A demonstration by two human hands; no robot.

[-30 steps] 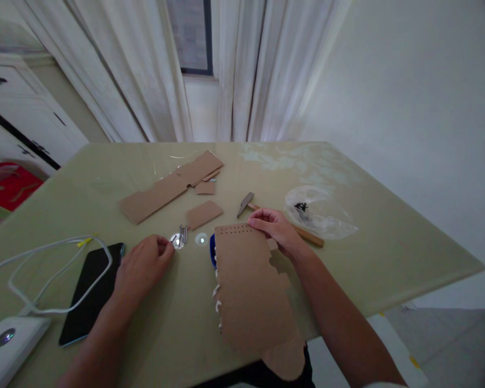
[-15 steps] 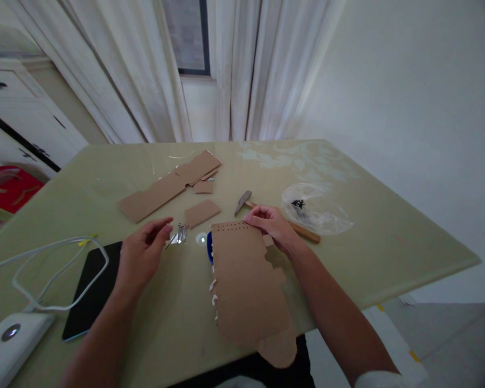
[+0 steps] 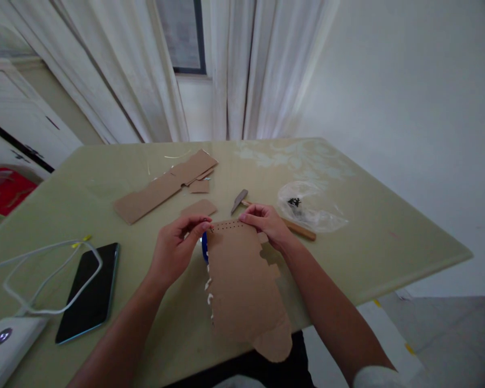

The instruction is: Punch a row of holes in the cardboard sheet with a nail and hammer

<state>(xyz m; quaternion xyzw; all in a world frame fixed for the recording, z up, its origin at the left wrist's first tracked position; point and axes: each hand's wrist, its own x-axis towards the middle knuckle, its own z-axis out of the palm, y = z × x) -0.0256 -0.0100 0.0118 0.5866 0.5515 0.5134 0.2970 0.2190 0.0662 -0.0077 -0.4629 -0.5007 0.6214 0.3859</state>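
A flat piece of brown cardboard (image 3: 244,280) lies in front of me, with two rows of small holes along its far edge and white bits along its left edge. My right hand (image 3: 267,223) is closed, pinching the cardboard's far right corner. At the far left corner, my left hand (image 3: 181,242) pinches a thin nail (image 3: 212,229) close to the rows of holes; the fingers mostly cover it. Part of a blue object (image 3: 205,248) shows under the cardboard's left edge. Beyond my right hand lies a hammer (image 3: 239,201) with a wooden handle, partly hidden by the hand.
Cardboard strips (image 3: 165,186) and a smaller cardboard piece (image 3: 200,207) lie farther back. A clear plastic bag (image 3: 315,210) with small black pieces sits at right. On the left are a black phone (image 3: 89,291), a white cable (image 3: 56,311) and a white device (image 3: 12,345).
My left hand has moved right with the nail, from beside the small pile of nails to the cardboard's far left corner. My right hand keeps its pinch on the cardboard.
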